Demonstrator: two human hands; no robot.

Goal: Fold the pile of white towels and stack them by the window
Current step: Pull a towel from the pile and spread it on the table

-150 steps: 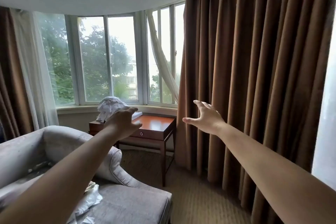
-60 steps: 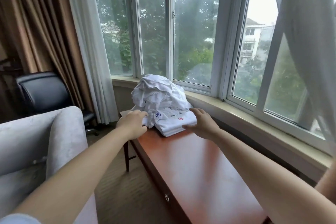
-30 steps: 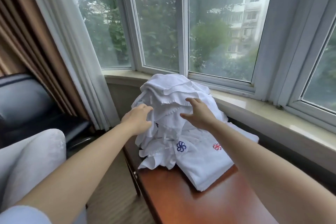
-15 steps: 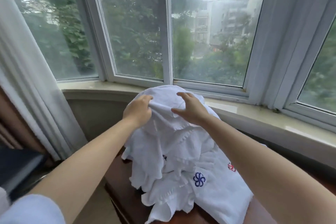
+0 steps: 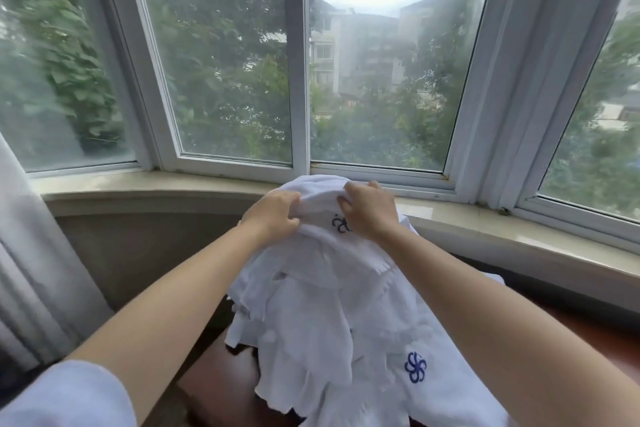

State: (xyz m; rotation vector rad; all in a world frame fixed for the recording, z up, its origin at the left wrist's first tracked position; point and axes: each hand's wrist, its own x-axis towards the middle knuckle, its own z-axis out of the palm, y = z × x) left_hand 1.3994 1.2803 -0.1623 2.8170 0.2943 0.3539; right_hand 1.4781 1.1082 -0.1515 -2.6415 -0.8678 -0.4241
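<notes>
The top towel (image 5: 322, 198) of the pile (image 5: 332, 315) is gripped by both hands: a bunch of cloth is pinched by the curled fingers of the left hand (image 5: 273, 215), and the cloth beside a dark blue emblem is clutched by the right hand (image 5: 369, 211). The pile is heaped on the wooden table (image 5: 221, 381), just in front of the windowsill (image 5: 145, 184) and below the window (image 5: 304, 55).

The step in hand is judged to be the taking of the first towel off the heap; no folding appears to be done yet. For the next move, the towel would need to be lifted clear and spread so that its edges can be found.

One pile and two hands are counted. Two blue emblems are seen, but the number of towels cannot be told, since the cloths are tangled together.
</notes>
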